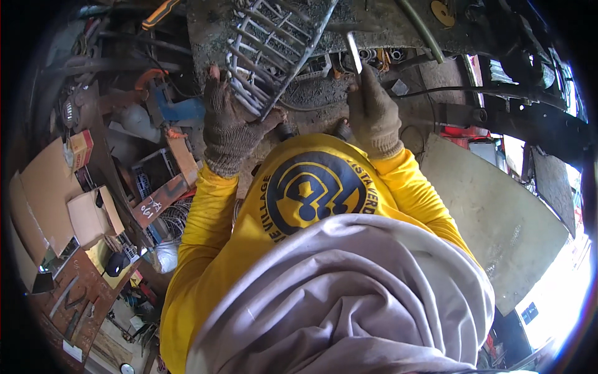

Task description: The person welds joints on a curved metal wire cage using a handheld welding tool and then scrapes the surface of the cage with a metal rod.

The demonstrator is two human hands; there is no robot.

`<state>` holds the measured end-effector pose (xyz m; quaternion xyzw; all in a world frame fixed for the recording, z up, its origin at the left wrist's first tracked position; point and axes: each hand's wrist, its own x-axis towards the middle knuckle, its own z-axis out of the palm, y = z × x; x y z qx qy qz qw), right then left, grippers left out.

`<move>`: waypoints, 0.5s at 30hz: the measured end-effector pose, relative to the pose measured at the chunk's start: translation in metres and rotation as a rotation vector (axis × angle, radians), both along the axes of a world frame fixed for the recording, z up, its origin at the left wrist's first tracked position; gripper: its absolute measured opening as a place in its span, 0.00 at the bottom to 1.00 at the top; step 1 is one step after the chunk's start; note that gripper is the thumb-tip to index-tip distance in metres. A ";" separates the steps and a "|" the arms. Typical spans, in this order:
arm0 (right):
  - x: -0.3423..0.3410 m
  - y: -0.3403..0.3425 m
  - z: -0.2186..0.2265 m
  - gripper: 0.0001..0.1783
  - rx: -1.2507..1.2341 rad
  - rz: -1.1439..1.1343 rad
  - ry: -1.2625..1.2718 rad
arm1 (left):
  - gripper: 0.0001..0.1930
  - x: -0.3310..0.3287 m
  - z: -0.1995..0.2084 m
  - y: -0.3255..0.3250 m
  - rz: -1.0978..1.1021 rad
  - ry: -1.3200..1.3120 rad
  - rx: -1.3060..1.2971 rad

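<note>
At the near edge of a dark metal worktop [208, 31] lies a grey metal grate [300, 60] made of several welded bars, tilted away to the right. My left hand [232, 128], in a grey knit glove with bare fingertips, grips its near end between thumb and fingers. To the right, my gloved right hand [375, 115] is wrapped round the handle of a hammer [354, 51]. The hammer's dark head is over the worktop, right of the grate and apart from it.
An orange-and-black tool [161, 14] lies at the far left, a metal tube [420, 30] and a yellowish disc [443, 13] at the far right. Cardboard boxes [47, 187] and a rusty brown table [71, 305] stand left. A large pale panel [492, 212] leans at the right.
</note>
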<state>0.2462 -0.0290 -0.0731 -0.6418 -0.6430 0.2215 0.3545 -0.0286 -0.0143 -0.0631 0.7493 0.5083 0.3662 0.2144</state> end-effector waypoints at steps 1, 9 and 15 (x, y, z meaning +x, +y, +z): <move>-0.001 -0.001 -0.002 0.27 -0.096 0.015 -0.060 | 0.67 0.001 0.000 0.000 -0.017 0.007 0.030; 0.002 -0.013 0.017 0.28 0.084 0.018 0.067 | 0.68 0.001 0.005 0.001 0.023 0.089 0.051; 0.005 -0.024 -0.007 0.28 -0.163 0.088 -0.200 | 0.62 0.007 0.011 0.002 0.058 0.204 0.168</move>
